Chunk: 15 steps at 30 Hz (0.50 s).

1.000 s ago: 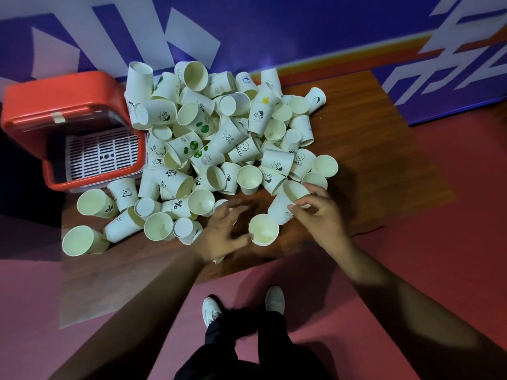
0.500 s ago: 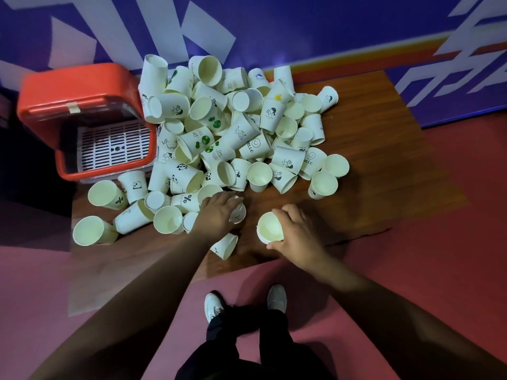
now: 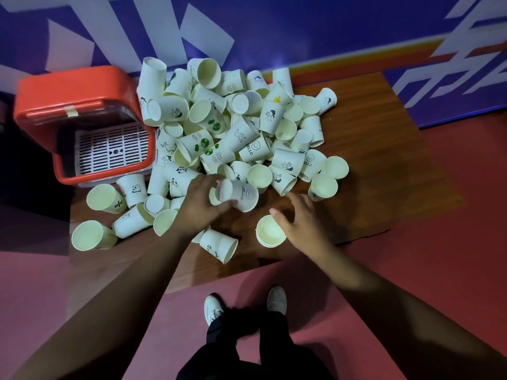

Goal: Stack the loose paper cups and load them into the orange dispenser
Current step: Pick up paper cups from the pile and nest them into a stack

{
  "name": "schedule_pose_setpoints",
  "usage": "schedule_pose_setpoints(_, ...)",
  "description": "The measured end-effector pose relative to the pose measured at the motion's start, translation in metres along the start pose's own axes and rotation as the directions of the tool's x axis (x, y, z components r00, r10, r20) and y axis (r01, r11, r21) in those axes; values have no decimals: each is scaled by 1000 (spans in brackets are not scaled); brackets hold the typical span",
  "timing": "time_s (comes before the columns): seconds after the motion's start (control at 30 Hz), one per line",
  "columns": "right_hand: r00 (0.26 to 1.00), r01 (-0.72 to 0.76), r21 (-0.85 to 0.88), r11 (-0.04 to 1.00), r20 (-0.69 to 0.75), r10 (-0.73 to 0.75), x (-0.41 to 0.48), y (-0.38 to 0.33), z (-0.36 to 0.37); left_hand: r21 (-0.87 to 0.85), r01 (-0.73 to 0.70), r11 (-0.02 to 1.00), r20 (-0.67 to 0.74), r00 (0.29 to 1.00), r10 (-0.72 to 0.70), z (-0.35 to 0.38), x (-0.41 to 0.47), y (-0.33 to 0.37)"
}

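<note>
Loose cups: a heap of white paper cups [image 3: 241, 138] fills the far-left part of the wooden table [image 3: 370, 160] — most lie on their sides, and several bear small prints such as pandas, green leaves or "HELLO".
Held cup: one tilted cup [image 3: 241, 194] at the near edge of the heap, mouth turned down and to the right.
Left hand: the left hand [image 3: 201, 204] has its fingers and thumb curled round that tilted cup.
Open-mouthed cup: an upright cup [image 3: 270, 234] sits near the table's front edge, apart from the heap.
Right hand: the right hand [image 3: 304, 218] is just beside the upright cup with its thumb at the rim — whether it actually grips cannot be told.
Stray cup: a fallen cup [image 3: 219, 245] lies on its side just beside the left wrist.
Dispenser: the orange dispenser [image 3: 68, 89] is at the table's left end, touching the heap, with a white grille [image 3: 112, 149] showing inside.
Surroundings: red floor [image 3: 439, 270], a blue and white wall [image 3: 301, 28], two white shoes [image 3: 215, 308] below.
</note>
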State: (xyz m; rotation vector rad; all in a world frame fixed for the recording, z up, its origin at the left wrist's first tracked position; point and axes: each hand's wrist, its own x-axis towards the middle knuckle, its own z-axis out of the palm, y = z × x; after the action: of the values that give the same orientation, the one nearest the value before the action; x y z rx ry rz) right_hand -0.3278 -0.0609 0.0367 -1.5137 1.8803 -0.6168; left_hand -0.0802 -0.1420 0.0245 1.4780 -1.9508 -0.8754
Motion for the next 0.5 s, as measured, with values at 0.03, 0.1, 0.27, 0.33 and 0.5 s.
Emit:
schedule_pose_setpoints(0.03,1000,-19,96,995,-15,21,3,-9,-3,-161,106,981,-3,994,-108,-6,-1,11)
schedule_pose_setpoints(0.1,997,-83,381,921,41,72,9,-32,-10,-454,232,860,94,973,-213,-11,-3,31)
schedule_pose_setpoints(0.27,978,-206,682,702,175,117,22,-55,-19,-611,262,747,242,960,-138,-4,-13,41)
schedule_pose_setpoints(0.33,985,-172,660,731,141,104,23,-51,-23,-559,266,786,288,950,-117,-6,-13,32)
schedule_pose_setpoints(0.5,995,-41,379,924,96,4,12,-26,-35,-135,279,951,77,960,-271,-3,-8,-12)
